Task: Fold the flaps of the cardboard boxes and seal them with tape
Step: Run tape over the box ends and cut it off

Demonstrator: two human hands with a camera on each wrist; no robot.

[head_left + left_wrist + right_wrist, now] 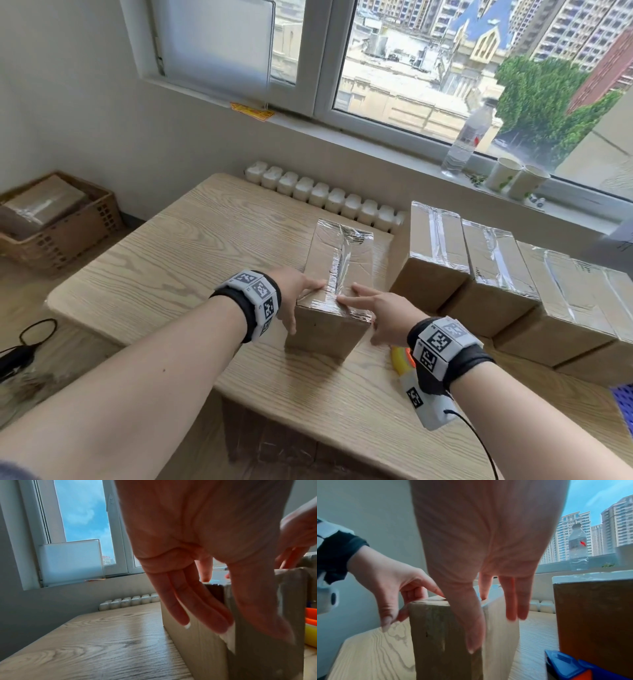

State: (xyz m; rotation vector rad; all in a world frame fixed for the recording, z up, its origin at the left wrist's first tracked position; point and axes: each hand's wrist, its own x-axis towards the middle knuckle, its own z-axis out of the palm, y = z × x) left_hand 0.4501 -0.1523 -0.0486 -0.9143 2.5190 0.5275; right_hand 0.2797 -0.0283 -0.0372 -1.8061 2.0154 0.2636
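A cardboard box (337,270) stands in the middle of the wooden table (164,260), its flaps down and shiny clear tape along the top seam and over both ends. My left hand (298,294) presses the near left corner: index finger on top, thumb down the near face, other fingers (187,601) flat against the box's (190,645) left side. My right hand (371,308) presses the near right corner, with its index finger laid along the tape, its thumb (474,628) down the box's (436,635) near edge and the left hand (388,585) opposite. A yellow-orange tape dispenser (401,359) lies under my right wrist.
Several taped boxes (435,253) stand in a row at the right, close to the middle box. A radiator (322,192) runs behind the table. A water bottle (466,137) and paper cups (503,173) sit on the sill. A basket (68,233) holding a box is on the floor at left.
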